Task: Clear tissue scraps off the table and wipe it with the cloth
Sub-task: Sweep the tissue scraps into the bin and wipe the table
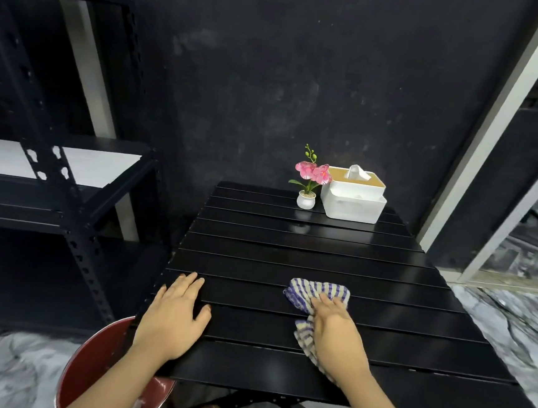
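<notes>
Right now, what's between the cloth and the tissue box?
Nothing. In the head view, only bare black table slats lie between the cloth and the tissue box.

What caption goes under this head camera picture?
Right hand wipes the black slatted table with a striped cloth; left hand rests flat.

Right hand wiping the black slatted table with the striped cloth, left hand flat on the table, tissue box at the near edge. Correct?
Not quite. In the head view the white tissue box with the wooden lid stands at the far edge of the black slatted table, beside the small potted pink flower.
</notes>
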Motion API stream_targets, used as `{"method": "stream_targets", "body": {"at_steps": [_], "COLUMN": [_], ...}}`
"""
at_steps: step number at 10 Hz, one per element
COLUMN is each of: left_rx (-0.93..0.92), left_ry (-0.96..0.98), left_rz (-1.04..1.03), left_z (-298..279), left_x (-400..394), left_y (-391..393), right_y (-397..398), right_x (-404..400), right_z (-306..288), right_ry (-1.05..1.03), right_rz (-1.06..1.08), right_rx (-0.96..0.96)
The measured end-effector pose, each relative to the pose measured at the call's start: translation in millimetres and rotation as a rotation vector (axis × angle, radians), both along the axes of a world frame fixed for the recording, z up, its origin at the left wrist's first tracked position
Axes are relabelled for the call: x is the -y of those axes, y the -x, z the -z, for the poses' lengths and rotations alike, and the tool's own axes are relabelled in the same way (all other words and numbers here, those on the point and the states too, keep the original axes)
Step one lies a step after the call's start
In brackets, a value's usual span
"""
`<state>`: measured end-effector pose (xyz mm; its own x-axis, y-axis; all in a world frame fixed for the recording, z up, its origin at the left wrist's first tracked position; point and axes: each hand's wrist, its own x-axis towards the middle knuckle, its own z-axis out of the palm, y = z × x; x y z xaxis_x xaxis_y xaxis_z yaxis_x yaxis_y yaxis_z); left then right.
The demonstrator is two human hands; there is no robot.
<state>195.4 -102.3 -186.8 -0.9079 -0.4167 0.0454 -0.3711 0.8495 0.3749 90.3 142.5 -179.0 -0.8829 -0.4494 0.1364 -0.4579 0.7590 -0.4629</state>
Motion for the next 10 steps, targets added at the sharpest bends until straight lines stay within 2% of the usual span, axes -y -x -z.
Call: {"method": "stream_targets", "body": {"at_steps": [1,3,5,7,10], "left_rx": [-0.004,-0.001,0.007,0.02,0.008], "left_ry": [0.008,0.015,0.013,0.009,0.008], "left_rz": [-0.002,-0.004,0.0,0.011,0.018], "left_z": [1.9,1.0,-1.1,-3.0,-2.9], "left_x": [-0.2,-1.3,-0.7,-0.8,-1.6], "left_y": [0.8,-0.5,-1.4,-3.2,-2.3], "right_y": [9.3,1.0,-27.0,-40.3,9.1], "right_x": [21.6,81.7,83.5,20.2,-94.6], "right_z": [-4.9,4.4,14.9,16.2,4.0], "right_ry": [-0.062,-0.049,-0.112,-0.164,-0.094], "right_rz": [-0.02,-0.172,-0.252,-0.03,0.232], "right_rx": [-0.016,-0.046,-0.033,-0.127,-0.039]}}
